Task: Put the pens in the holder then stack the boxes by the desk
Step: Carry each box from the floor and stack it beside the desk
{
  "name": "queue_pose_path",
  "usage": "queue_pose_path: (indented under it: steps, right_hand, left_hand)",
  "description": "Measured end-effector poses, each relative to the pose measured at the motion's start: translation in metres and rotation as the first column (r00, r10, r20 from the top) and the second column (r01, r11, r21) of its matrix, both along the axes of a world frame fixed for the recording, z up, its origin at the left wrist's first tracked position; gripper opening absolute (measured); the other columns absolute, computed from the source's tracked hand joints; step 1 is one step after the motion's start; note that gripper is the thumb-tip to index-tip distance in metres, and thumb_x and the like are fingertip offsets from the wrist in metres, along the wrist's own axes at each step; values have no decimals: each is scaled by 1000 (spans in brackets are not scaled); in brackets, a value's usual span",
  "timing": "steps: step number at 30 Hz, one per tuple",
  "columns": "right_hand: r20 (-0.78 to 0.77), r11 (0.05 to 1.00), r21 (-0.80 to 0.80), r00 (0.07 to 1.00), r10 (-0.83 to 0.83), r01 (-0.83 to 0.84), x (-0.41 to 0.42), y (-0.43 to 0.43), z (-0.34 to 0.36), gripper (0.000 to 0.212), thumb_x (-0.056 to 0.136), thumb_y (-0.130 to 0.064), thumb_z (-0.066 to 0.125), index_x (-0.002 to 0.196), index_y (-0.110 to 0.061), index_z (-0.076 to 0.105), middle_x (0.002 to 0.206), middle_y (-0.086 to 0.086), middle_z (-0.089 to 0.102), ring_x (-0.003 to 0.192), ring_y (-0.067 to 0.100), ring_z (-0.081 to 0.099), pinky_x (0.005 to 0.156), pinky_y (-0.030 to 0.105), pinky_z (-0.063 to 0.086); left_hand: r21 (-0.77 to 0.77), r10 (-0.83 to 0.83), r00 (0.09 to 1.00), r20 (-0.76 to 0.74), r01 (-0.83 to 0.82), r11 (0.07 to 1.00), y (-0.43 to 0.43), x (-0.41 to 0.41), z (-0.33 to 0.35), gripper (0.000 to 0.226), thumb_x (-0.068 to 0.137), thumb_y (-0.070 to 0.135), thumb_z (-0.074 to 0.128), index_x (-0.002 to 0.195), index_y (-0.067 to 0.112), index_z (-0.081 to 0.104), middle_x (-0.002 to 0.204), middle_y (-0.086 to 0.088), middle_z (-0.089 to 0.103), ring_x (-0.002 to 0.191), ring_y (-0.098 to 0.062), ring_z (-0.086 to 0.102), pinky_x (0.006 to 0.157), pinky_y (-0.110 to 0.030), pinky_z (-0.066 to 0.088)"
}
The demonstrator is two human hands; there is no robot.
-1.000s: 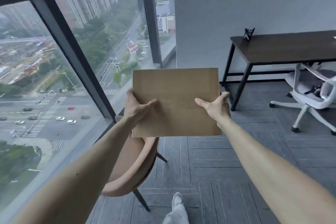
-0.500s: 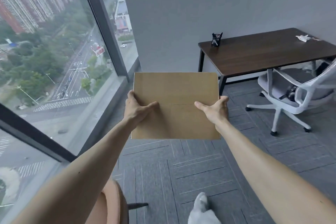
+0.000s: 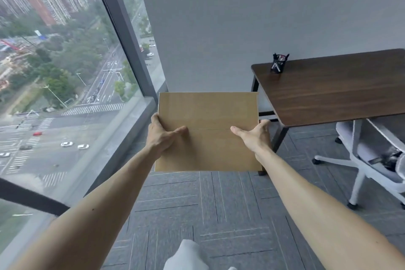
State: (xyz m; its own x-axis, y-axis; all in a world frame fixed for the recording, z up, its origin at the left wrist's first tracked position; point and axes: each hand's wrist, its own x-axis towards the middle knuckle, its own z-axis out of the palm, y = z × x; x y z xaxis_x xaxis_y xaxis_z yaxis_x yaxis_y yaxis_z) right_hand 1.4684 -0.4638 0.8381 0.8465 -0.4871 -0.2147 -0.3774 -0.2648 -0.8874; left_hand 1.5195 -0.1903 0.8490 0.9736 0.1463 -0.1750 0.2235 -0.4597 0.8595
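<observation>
Along the left side, a floor-to-ceiling window (image 3: 65,94) is looking down on a city street far below. Grey carpet tiles (image 3: 219,215) are covering the floor. A dark wooden desk (image 3: 339,90) on black legs is standing against the wall at the right, with a white office chair (image 3: 372,160) sitting partly under its near edge.

Out in front of the person, a flat cardboard box (image 3: 208,114) is being held level in the air above the carpet. Its right edge is overlapping the desk's near left leg in this view, and whether the two are touching cannot be told.

The left hand (image 3: 162,138) is gripping the box's left side, with the thumb lying across the top face and the fingers curling round the edge and underneath, mostly hidden. The right hand (image 3: 254,138) is gripping the right side likewise, thumb stretching inward over the top and fingers wrapping the edge.

On the desk's far left corner, a black pen holder (image 3: 277,66) is standing upright with pens (image 3: 281,58) poking out.
</observation>
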Motion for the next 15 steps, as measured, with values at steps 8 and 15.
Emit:
queue_pose_path:
  steps: [8,15]
  right_hand:
    - [-94,999,20,995,37,-35,145,-17,-39,98,71,-42,83,140,-7,22,146,10,37,128,27,45,88,30,36]
    - [-192,999,44,981,36,-28,286,-40,-81,100,69,-43,84,139,-9,22,144,8,41,128,25,46,98,35,41]
  left_hand:
    - [-5,39,996,-79,-40,999,-15,135,-42,100,48,58,86,129,29,37,125,-2,55,108,-22,58,97,-46,50]
    - [-4,37,981,-189,-39,999,-37,276,-88,107,43,61,85,132,30,35,126,-1,54,110,-21,57,99,-47,49]
